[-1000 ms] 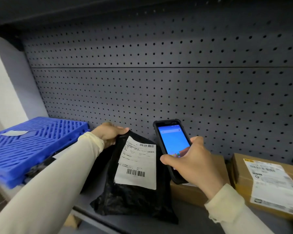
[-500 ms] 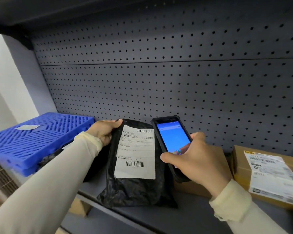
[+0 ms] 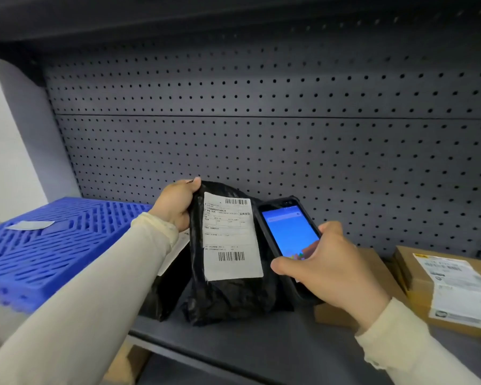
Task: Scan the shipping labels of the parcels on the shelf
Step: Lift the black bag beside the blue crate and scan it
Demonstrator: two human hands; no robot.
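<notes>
A black plastic mailer bag stands upright on the grey shelf, its white shipping label with two barcodes facing me. My left hand grips the bag's top left corner. My right hand holds a black handheld scanner with a lit blue screen, just right of the label and tilted toward the back wall. Behind my right hand lies a brown cardboard box, partly hidden. Another brown box with a white label lies at the far right.
A blue slatted plastic crate sits at the shelf's left end with a small white slip on top. A second black bag lies under my left forearm. A grey pegboard wall closes the back; an upper shelf overhangs.
My left hand has stood the black bag more upright, so the label faces me more squarely. The scanner stays beside the label. The view has shifted down and left.
</notes>
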